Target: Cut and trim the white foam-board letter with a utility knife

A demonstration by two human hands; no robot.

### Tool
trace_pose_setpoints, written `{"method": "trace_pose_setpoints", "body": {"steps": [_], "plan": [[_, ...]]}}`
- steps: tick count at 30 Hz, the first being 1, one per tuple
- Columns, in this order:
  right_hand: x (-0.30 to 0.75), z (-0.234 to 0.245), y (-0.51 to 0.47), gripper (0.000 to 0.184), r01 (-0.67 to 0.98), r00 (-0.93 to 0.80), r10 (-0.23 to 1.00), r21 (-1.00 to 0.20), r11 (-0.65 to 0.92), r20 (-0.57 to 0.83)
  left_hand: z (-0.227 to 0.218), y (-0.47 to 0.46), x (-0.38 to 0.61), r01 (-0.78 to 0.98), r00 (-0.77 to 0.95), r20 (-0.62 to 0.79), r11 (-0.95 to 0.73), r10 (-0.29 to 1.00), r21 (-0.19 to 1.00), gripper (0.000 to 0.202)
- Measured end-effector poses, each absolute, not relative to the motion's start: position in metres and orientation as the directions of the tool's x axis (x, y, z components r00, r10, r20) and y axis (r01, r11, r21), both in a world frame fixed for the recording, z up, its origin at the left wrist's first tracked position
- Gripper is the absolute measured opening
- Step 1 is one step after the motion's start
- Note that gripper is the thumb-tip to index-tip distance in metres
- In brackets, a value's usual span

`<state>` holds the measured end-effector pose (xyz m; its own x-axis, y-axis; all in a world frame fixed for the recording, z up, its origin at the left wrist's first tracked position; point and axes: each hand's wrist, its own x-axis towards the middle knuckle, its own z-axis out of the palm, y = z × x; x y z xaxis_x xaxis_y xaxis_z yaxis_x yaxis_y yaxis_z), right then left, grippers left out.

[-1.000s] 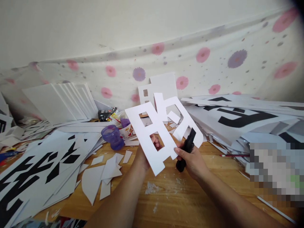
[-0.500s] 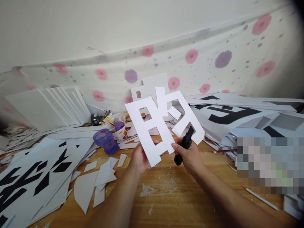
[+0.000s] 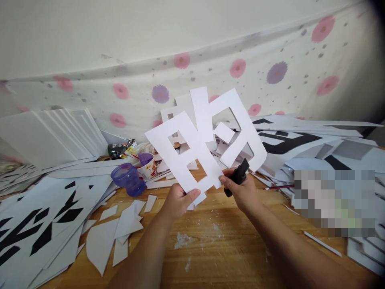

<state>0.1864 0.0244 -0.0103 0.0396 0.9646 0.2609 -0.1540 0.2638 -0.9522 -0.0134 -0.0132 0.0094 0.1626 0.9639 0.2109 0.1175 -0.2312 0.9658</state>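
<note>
Above the wooden table I hold up a white cut-out character [image 3: 199, 150], a flat board shape with several openings through it, tilted to the left. My left hand [image 3: 177, 201] is closed on its lower left end, thumb on the front face. My right hand [image 3: 246, 193] is wrapped round a black utility knife [image 3: 239, 174], while its thumb and finger also pinch the cut-out's lower middle edge. I cannot make out a blade on the knife. Behind the cut-out, another white board piece [image 3: 183, 103] with a small square hole is partly hidden.
Printed sheets [image 3: 57, 224] lie at the left, near loose white offcuts [image 3: 100, 245]. Upright white boards [image 3: 27, 136], a purple cup [image 3: 129, 180] and a paper cup [image 3: 147, 170] stand behind. More sheets [image 3: 288, 140] pile up at the right, near a pencil [image 3: 278, 187].
The cut-out has come up and tilted back, showing larger. My left thumb now presses on its front face, where before the fingers were mostly behind it. The view has shifted slightly right.
</note>
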Motion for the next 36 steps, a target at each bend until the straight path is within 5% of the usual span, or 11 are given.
{"method": "trace_pose_setpoints", "body": {"steps": [5,11,18,26,36], "plan": [[0.201,0.0,0.028,0.021,0.21,-0.012,0.888,-0.867,0.451,0.459,0.012,-0.018,-0.007,0.323,0.109,0.305,-0.324,0.946,0.889,0.031],[0.212,0.015,0.016,0.024,0.687,-0.22,0.84,-0.533,0.494,0.495,0.009,-0.016,-0.009,0.529,-0.054,0.514,-0.412,0.856,0.742,0.028],[0.213,0.033,-0.002,0.03,0.683,-0.523,0.779,-0.375,0.626,0.346,0.008,-0.014,-0.01,0.669,-0.063,0.595,-0.409,0.801,0.621,0.022],[0.209,0.029,-0.008,0.041,0.808,-0.484,0.786,-0.148,0.57,0.384,0.0,-0.009,-0.012,0.777,0.035,0.636,-0.421,0.771,0.469,0.021],[0.208,0.034,-0.011,0.041,0.858,-0.46,0.805,-0.045,0.512,0.374,0.002,-0.009,-0.011,0.824,0.158,0.687,-0.478,0.709,0.304,0.02]]}}
